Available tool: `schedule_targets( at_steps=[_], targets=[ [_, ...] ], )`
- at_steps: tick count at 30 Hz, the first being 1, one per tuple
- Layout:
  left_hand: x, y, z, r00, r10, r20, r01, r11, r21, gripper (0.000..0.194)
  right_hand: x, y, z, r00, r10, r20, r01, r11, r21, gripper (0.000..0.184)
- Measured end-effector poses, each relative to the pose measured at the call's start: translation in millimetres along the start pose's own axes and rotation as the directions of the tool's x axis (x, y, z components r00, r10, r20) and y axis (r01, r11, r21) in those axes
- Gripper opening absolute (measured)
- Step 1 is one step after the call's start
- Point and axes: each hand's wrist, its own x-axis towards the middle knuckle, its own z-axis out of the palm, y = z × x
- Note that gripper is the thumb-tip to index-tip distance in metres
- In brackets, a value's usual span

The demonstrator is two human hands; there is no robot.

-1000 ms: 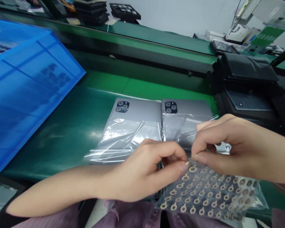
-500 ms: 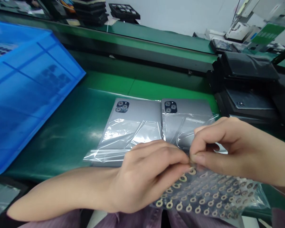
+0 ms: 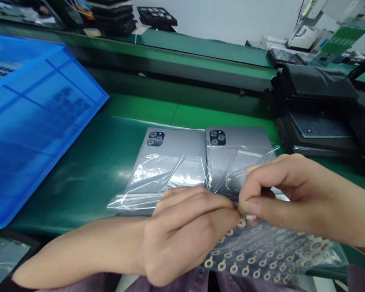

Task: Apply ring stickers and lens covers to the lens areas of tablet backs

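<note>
My left hand (image 3: pixel 188 231) is closed, its thumb and fingers pinching the upper left edge of a clear plastic sheet (image 3: pixel 258 256) covered in rows of small gold rings with tabs. Against those fingertips, my right hand (image 3: pixel 286 198) is closed in a pinch; what lies between its thumb and index finger is too small to make out. Just beyond my hands, two grey tablets lie side by side, backs up: the left tablet (image 3: pixel 181 142) and the right tablet (image 3: pixel 246 136). Clear film covers their lower parts, and my hands hide some of their near ends.
A blue plastic crate (image 3: pixel 45 109) stands tilted at the left. Stacked black trays (image 3: pixel 320 83) rise at the right, one bearing another tablet (image 3: pixel 320 123). Behind the green table mat (image 3: pixel 88 174) runs a raised shelf (image 3: pixel 207 46) with more black trays (image 3: pixel 112 18).
Both hands have shifted slightly left and down, fingertips still together. The left hand has turned a little, and the ring sheet has tilted with it. The tablets stay put.
</note>
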Motion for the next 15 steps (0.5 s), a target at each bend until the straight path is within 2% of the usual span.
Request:
schedule_targets(
  at_steps=[2,5,7,9,11,13,15],
  targets=[
    [1,-2,-1.3,1.000,-0.002,-0.022,0.002,1.000,0.004,0.018,-2,1,1,0.999,-0.037,0.001,0.037,0.999,0.006,0.016],
    [4,-6,1.7,0.999,0.038,-0.024,-0.038,0.999,0.000,0.013,-7,2,7,0.985,-0.167,-0.036,0.166,0.985,-0.038,0.008],
    [4,-7,6.5,0.991,0.084,-0.108,-0.086,0.996,-0.016,0.011,-11,2,14,0.959,-0.253,-0.126,0.239,0.964,-0.117,0.015],
    [0,-3,9.9,0.963,0.087,-0.254,-0.087,0.996,0.011,0.012,-15,1,25,0.915,-0.328,-0.237,0.281,0.937,-0.209,0.016],
    [-9,9,8.9,0.942,0.026,-0.334,0.000,0.997,0.079,0.015,-20,1,37,0.861,-0.407,-0.304,0.316,0.898,-0.306,0.017],
    [-21,26,4.6,0.965,-0.085,-0.248,0.111,0.989,0.094,0.013,-26,2,50,0.790,-0.513,-0.337,0.348,0.827,-0.442,0.018],
    [-35,43,2.0,0.979,-0.168,-0.114,0.172,0.985,0.027,0.012,-31,4,63,0.690,-0.640,-0.338,0.354,0.706,-0.613,0.015]
  ],
)
